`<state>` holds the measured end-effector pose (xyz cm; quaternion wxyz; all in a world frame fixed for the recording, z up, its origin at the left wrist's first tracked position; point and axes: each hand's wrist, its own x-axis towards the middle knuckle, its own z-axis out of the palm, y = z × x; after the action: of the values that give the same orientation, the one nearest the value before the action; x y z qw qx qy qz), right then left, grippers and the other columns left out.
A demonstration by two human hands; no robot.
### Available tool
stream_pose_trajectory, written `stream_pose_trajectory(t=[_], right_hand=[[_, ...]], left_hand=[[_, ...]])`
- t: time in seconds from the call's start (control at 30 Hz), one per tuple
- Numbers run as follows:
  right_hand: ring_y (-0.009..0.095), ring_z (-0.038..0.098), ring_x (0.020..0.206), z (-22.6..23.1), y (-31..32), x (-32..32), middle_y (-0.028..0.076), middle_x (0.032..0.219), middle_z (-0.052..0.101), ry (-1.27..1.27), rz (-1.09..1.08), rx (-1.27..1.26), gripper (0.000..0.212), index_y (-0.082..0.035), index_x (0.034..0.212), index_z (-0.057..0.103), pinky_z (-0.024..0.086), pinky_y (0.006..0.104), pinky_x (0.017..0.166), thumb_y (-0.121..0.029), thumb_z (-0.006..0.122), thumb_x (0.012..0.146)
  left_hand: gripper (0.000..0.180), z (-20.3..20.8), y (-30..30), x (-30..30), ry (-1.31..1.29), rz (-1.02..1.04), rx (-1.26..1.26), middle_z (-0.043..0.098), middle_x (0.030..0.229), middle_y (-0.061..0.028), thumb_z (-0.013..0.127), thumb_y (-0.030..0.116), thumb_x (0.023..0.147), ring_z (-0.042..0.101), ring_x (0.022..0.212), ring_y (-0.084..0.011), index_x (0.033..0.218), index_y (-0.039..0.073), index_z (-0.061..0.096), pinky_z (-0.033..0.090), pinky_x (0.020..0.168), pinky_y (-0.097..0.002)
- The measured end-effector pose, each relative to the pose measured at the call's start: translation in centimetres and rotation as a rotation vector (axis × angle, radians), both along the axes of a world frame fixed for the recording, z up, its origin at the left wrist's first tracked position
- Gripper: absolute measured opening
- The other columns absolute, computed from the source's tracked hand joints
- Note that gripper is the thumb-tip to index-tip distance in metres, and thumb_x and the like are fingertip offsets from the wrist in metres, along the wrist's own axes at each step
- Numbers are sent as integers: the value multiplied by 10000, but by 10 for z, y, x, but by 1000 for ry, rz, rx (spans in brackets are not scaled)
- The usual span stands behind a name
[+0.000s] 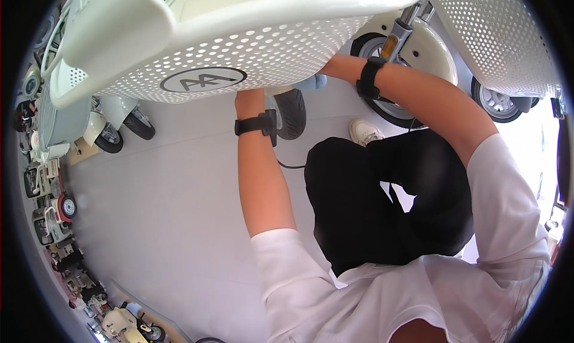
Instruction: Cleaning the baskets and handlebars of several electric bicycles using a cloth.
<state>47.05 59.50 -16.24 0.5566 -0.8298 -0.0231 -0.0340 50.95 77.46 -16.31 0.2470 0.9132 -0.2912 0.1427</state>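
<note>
Both hands reach under the cream perforated basket [239, 50] near the front wheel [291, 113]; their fingers are hidden, grip unknowable

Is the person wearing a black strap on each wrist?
Yes: a black strap circles the left wrist and another the right wrist.

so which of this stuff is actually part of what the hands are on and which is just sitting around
In hand:
- cream perforated basket, both hands reach under it and are hidden
- front wheel just below the left wrist
- fork by the right wrist

Just about:
- second perforated basket
- parked scooters at left
- grey floor
</note>
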Motion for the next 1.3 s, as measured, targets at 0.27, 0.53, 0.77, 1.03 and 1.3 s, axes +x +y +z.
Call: stream_pose_trajectory(t=[0.27, 0.53, 0.77, 1.03, 1.3], right_hand=[[397, 513, 1213, 15, 13, -72, 196, 1405, 410, -92, 40, -400, 605, -93, 1379, 445, 505, 441, 946, -154, 699, 834], [423, 393, 1304, 15, 22, -72, 258, 1416, 331, -287, 132, -587, 815, -8, 1434, 282, 496, 466, 976, -158, 751, 784], [418, 585, 1122, 18, 16, 0, 261, 1235, 583, -151, 173, -406, 455, -57, 1288, 566, 502, 478, 932, -335, 567, 929], [381, 605, 1113, 32, 16, -21, 244, 1220, 597, -58, 66, -319, 481, -50, 1336, 512, 528, 468, 880, -289, 576, 923], [460, 326, 1350, 18, 44, -77, 275, 1444, 346, -398, 68, -683, 698, -18, 1398, 411, 306, 520, 1129, -201, 711, 795]], left_hand=[[375, 19, -22, -96, 203, 70, -414, 571, 1296, -200, 539, 243, 972, 489, 1265, -374, 1257, 7, 602, 399, 1017, -459], [420, 18, -10, -106, 197, 174, -473, 493, 1367, -258, 512, 235, 991, 462, 1287, -389, 1290, -57, 549, 390, 1039, -445], [446, 13, 25, 0, 35, 33, 131, 526, 1409, -173, 549, 253, 959, 448, 1325, -353, 1356, 51, 544, 346, 1081, -427], [448, 20, 9, -31, 273, 90, -132, 531, 1397, -185, 541, 259, 964, 451, 1325, -348, 1354, 41, 543, 348, 1082, -416], [423, 9, 18, -103, 207, 130, -510, 493, 1377, -257, 474, 217, 998, 467, 1282, -396, 1301, -72, 532, 356, 1065, -436]])
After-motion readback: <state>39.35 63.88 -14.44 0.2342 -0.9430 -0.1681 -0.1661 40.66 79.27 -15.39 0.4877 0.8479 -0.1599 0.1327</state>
